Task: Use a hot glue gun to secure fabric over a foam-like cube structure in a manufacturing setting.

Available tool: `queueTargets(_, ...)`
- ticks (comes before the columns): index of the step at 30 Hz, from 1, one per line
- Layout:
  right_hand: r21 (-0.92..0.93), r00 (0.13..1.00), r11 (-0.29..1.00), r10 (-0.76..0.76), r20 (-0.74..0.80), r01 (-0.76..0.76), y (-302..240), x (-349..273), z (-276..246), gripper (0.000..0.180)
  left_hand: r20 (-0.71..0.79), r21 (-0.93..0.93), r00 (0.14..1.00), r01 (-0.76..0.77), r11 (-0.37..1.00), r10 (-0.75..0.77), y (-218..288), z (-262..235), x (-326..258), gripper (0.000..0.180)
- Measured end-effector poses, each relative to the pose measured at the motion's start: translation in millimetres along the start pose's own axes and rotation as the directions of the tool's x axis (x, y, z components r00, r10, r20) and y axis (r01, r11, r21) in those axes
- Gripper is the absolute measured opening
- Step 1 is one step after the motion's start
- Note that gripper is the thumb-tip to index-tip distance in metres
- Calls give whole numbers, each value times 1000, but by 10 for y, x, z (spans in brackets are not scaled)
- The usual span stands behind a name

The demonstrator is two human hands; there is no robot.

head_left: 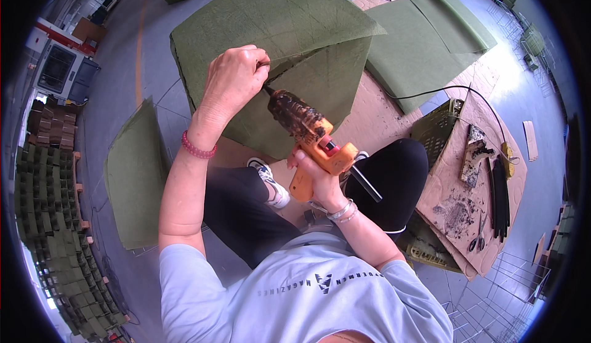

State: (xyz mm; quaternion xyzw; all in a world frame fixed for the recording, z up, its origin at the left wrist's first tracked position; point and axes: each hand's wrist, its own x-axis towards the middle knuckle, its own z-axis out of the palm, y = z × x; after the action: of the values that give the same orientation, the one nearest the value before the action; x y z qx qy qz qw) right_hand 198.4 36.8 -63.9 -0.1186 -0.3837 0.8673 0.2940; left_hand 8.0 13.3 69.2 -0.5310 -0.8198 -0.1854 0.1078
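My right hand (317, 177) is wrapped round the handle of an orange glue gun (335, 155). Dark residue coats the front of the gun, and a dark glue stick (366, 184) sticks out of its back. The nozzle points up and left, close beside my left hand (237, 75). Those left fingers are closed in a pinch at the edge of a large green fabric piece (265, 20), which has a box-like shape and stands in front of my knees. An edge gaps along its near side. My fingertips partly hide what they pinch.
Flat green sheets (425, 41) lie on cardboard at the far right. Near my right knee, cardboard on a green crate (437, 127) bears scissors (477, 235), black sticks (498, 198) and a stained block (473, 158). A black cable (431, 91) crosses there. Another green panel (135, 177) stands left.
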Motion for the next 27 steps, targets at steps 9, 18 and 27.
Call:
queueTargets(9, 29, 994, 999, -42, -97, 45, -141, 92, -84, 15, 14, 10, 1000, -14, 1000, 14, 46, 40, 96, 13)
queueTargets(18, 29, 997, 999, -30, -74, 32, -89, 99, -102, 16, 1, 47, 998, -70, 996, 70, 73, 96, 187, 14)
queueTargets(27, 51, 993, 997, -53, -107, 59, -177, 168, -163, 20, 15, 53, 997, -76, 996, 75, 110, 137, 263, 14)
